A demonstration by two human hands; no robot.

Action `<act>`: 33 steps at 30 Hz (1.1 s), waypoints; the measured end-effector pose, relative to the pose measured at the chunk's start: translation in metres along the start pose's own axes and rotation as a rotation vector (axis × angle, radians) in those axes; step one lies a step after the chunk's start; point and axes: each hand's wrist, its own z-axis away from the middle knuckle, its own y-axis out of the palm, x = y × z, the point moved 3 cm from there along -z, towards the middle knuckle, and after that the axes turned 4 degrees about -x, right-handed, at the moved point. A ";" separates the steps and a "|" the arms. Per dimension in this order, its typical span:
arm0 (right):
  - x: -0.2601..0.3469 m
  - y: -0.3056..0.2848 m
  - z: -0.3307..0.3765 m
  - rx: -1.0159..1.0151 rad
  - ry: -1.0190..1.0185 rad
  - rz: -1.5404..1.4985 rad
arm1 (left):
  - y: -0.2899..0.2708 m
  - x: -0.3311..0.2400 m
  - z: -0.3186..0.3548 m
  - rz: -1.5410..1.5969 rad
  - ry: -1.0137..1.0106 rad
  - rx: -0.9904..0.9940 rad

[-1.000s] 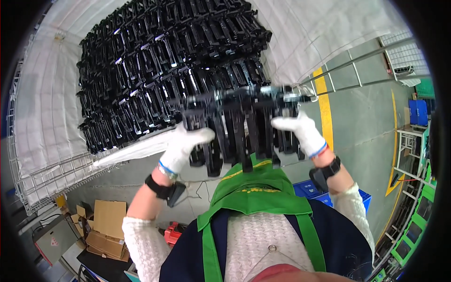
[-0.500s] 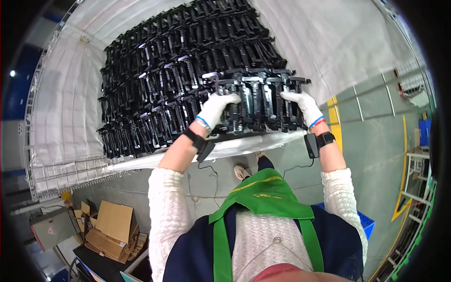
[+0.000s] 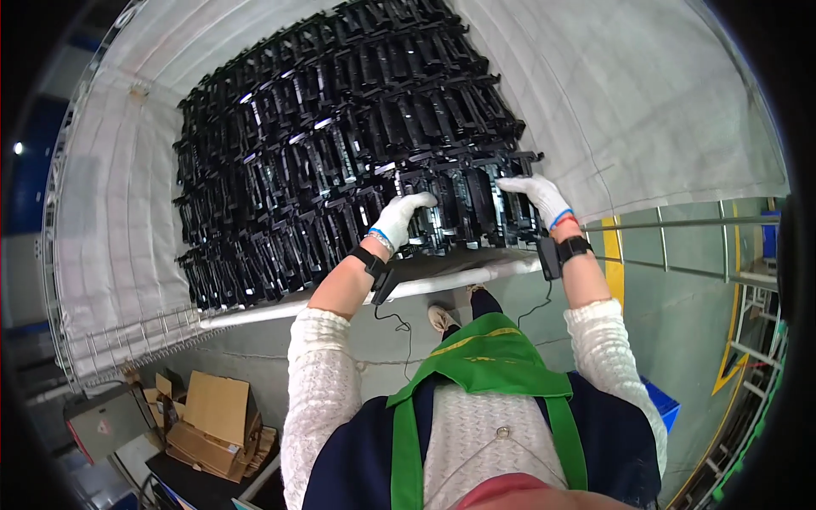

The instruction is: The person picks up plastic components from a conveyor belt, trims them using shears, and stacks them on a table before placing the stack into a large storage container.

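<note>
Row upon row of glossy black plastic parts (image 3: 314, 161), long and narrow with crosspieces at their ends, fill a wire cage lined with white sheeting. At the near right corner of the pile, my two white-gloved hands press a group of these black plastic parts (image 3: 463, 204) between them. My left hand (image 3: 404, 217) grips the group's left side, its thumb pointing right over the top. On the opposite side my right hand (image 3: 537, 197) holds the right end, thumb pointing left. The other fingers of both hands are largely hidden. The group sits level with the neighbouring rows.
White sheeting (image 3: 612, 110) covers the cage walls, and a folded white edge (image 3: 425, 289) runs along the near side. Wire mesh (image 3: 144, 344) shows at the left. Opened cardboard boxes (image 3: 212, 416) stand lower left; a blue bin (image 3: 661, 404) is at my right.
Both hands have lowered the group of black plastic parts from above the pile into line with the other rows. The view has shifted slightly.
</note>
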 end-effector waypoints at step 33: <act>0.005 -0.010 -0.067 -0.313 -0.187 0.812 | -0.008 0.018 -0.043 0.041 0.067 -0.075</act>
